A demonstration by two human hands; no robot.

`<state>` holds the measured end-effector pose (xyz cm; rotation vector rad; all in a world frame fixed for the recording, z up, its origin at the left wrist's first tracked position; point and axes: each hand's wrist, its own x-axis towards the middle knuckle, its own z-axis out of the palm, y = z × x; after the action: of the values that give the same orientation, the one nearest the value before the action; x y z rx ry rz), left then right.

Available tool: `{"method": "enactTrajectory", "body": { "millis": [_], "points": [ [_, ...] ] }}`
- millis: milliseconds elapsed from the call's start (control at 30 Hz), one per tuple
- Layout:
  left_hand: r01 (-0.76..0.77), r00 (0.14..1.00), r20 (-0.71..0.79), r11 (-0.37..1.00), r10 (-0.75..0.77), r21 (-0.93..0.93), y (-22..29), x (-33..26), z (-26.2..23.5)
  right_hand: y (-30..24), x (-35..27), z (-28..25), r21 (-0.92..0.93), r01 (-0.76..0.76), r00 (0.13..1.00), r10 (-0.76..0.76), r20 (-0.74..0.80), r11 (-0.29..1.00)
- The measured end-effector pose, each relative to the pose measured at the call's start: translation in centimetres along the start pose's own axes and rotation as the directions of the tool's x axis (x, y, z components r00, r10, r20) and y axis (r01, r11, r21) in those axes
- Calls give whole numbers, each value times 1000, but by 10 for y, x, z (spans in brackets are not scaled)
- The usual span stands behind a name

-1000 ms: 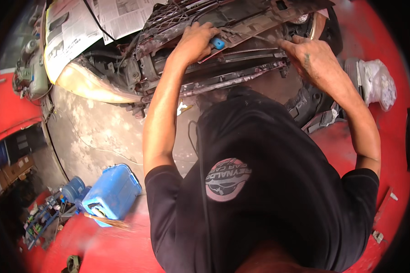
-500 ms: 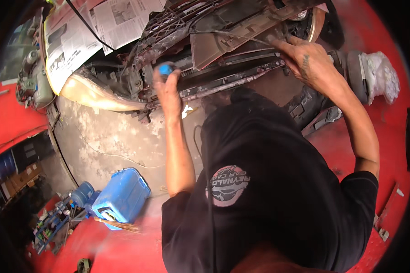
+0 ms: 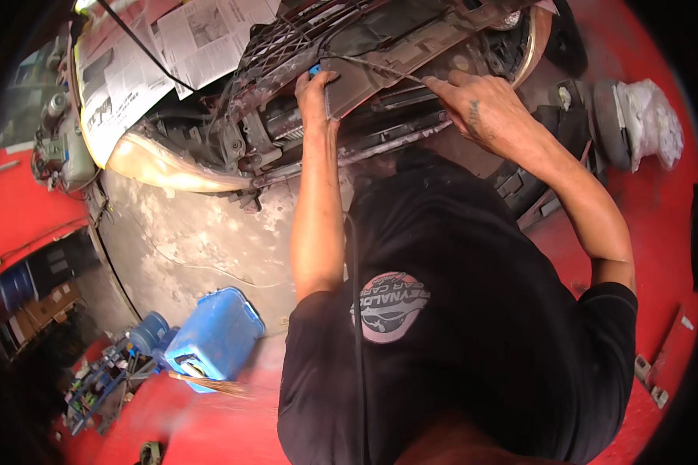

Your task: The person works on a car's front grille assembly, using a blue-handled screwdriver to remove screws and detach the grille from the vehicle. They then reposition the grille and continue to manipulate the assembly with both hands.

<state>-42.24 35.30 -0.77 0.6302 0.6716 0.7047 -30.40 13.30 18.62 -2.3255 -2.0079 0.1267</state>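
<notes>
My left hand (image 3: 315, 99) is closed around a small blue object (image 3: 315, 70) whose kind I cannot make out. It is at the left end of a flat brownish-grey plastic panel (image 3: 388, 74) under the car's dark grille (image 3: 302, 43). My right hand (image 3: 477, 108) is closed on the end of a thin dark cord (image 3: 376, 67), which runs left across the panel toward the grille. Both hands are over the opened front of a car, above a long dark crossbar (image 3: 388, 133).
Newspaper (image 3: 124, 85) covers the car's left side, above a headlight (image 3: 171, 167). A blue bin (image 3: 217, 333) and a straw broom (image 3: 209, 382) are on the floor at left. A plastic-wrapped bundle (image 3: 650, 128) is at right. Another cable hangs down my shirt.
My left hand has moved up and right with the blue object to the panel's end. My right hand has come left and slightly down, and the cord now curves more.
</notes>
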Motion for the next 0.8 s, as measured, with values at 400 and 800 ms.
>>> {"method": "enactTrajectory", "body": {
  "millis": [400,800],
  "points": [
    [-94,996,11,966,94,242,7,11,-7,-3,-9,25,153,-61,994,74,-78,986],
    [-145,988,0,930,154,337,12,6,2,23,-17,46,664,-115,980,193,-45,739]
  ]
}}
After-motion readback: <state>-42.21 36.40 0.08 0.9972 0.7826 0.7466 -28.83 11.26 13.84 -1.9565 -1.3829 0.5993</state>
